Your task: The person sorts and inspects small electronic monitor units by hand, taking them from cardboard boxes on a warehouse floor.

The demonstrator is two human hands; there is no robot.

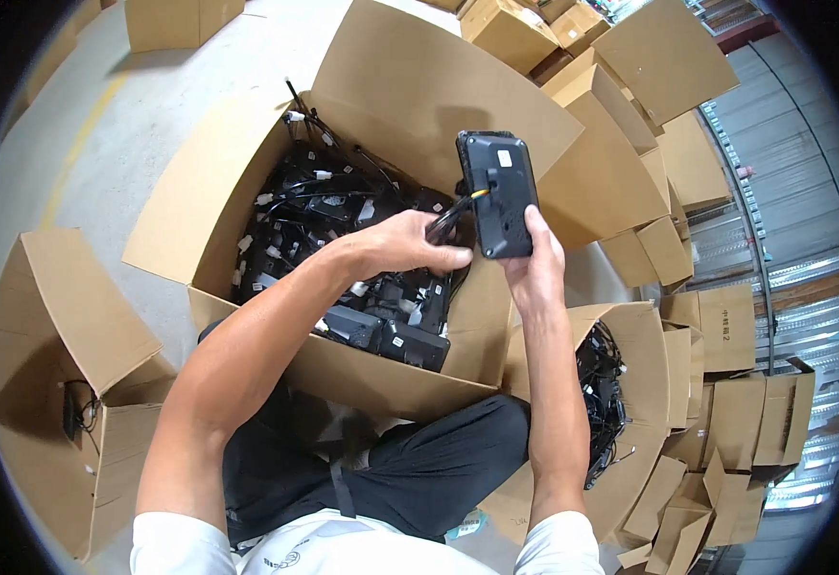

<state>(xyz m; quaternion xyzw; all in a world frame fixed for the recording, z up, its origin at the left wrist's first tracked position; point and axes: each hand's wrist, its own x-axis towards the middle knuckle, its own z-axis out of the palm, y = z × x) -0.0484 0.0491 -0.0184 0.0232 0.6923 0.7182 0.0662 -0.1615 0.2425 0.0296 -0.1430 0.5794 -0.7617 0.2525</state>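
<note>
My right hand (537, 257) grips a flat black rectangular electronic unit (501, 206) by its lower right side. Its back face shows a small white label and corner screws. From its left side runs a black cable bundle (446, 222) with a bit of yellow, and my left hand (405, 244) is closed round that bundle. Both hands are above a large open cardboard box (391, 376). Inside the box lies a heap of similar black units (415, 345), their cables and white connectors tangled together.
To the right, a second open carton (645, 383) holds more black cabled units (600, 393). At the left stands an open carton (50, 479) with one black cabled item (76, 410) inside. Stacked cardboard boxes (726, 412) line the right side, near a corrugated metal wall (774, 105).
</note>
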